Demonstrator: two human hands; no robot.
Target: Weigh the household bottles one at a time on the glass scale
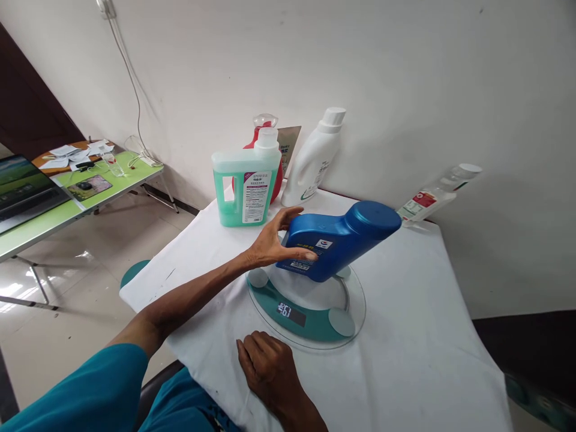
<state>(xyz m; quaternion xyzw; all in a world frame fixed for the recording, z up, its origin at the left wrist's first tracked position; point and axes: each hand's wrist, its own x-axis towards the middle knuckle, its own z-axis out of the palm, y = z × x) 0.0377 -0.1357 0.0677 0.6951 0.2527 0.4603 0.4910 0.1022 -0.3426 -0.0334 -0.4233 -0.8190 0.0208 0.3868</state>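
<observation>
As we look down through the head view, our left hand has hold of a blue plastic bottle over the far part of a round glass scale, though we cannot tell whether the base bears fully on the glass. Our thumb lies along the near, labelled face while the fingers go round the far side, partly hidden, so the hand is spread about as wide as the body is thick. Our right hand rests on the white-draped surface near the scale's front edge, fingers curled in, with nothing that we can see inside them. We judge the bottle stiff-walled and smooth, likely to slip if pinched lightly; being opaque, it hides its fill, so we should treat it as possibly heavy. The flat sides of the body look like the best hold, rather than the broad blue cap, which might turn. The scale's glass seems the fragile part, so we would want gentle contact there. Behind the bottle, toward the wall, stand a translucent jug of green liquid and a white bottle; a clear bottle stands off to the right.
</observation>
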